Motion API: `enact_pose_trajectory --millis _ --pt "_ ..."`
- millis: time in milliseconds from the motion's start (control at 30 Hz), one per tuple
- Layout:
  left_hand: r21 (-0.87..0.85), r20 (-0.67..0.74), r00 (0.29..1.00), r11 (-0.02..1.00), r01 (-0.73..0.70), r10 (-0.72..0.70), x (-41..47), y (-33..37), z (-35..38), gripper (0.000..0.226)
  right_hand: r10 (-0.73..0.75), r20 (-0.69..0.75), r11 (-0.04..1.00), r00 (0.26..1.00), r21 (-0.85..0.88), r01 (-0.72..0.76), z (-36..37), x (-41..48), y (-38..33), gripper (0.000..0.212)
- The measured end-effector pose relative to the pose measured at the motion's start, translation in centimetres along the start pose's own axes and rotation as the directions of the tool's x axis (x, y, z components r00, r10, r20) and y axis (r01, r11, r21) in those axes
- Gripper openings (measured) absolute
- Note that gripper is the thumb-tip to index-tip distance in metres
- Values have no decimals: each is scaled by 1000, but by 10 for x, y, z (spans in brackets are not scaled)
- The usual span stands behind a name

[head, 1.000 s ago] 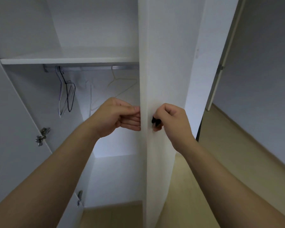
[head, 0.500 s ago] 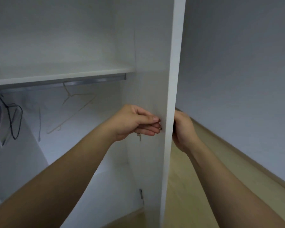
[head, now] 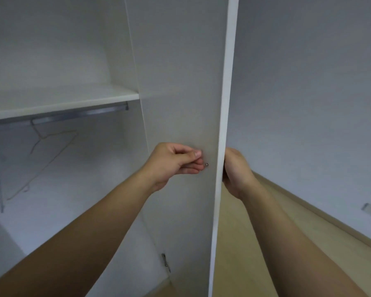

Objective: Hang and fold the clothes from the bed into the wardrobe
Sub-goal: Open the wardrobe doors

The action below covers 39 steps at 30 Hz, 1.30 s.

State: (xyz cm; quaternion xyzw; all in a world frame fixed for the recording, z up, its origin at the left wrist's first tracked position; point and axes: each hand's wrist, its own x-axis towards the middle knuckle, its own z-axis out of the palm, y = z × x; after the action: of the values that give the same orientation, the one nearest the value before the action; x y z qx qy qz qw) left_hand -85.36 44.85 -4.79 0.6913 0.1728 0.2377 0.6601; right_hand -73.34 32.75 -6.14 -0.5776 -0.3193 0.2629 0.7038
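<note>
Left hand (head: 171,162), fingers curled, maybe pinching the small silver screw (head: 206,164) at its three o'clock, likely braces the white wardrobe door (head: 180,82); right hand (head: 236,170) grip hidden.

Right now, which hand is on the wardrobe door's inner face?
The left hand, beside the small screw; the right hand is half hidden behind the door.

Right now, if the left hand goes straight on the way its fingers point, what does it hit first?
The small metal stud on the door's inner face, just off the left hand's fingertips, then the door panel itself. Depth is unclear: the fingers may already touch the stud.
</note>
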Motion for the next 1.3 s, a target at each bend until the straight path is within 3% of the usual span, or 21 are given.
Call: enact_pose_trajectory --millis 133,233,333,433,533,700,833,1100,1300 --pt "-32 67 997 999 -25 27 0 -8 -6 13 4 -139 1000 990 -30 -9 5 -6 5 25" --pt "-56 115 993 998 -31 37 -4 -19 -14 12 -29 -356 982 934 -185 -40 13 -13 15 32" --pt "-87 138 990 996 4 8 -14 -34 -26 15 -113 -654 946 748 -300 -119 27 -35 24 37" --pt "-88 164 986 996 30 -15 -26 -49 -51 23 -273 -749 932 604 -362 -27 63 -71 31 36" --pt "-64 114 993 997 40 -33 -40 -64 -81 30 -339 -697 907 632 -420 23 110 -92 44 39" --pt "-22 -77 994 997 76 -78 -67 -84 -156 36 -205 -460 911 864 -412 -4 196 -74 77 36" --pt "68 -295 951 990 122 -97 -91 -87 -234 38 -90 -246 919 965 -393 -14 271 -44 100 37" --pt "339 -576 816 922 187 46 -108 -98 -354 40 23 33 897 999 -443 -6 378 4 141 44" --pt "361 -758 640 898 250 127 -83 -107 -417 22 122 192 878 974 -479 -15 421 56 163 40"
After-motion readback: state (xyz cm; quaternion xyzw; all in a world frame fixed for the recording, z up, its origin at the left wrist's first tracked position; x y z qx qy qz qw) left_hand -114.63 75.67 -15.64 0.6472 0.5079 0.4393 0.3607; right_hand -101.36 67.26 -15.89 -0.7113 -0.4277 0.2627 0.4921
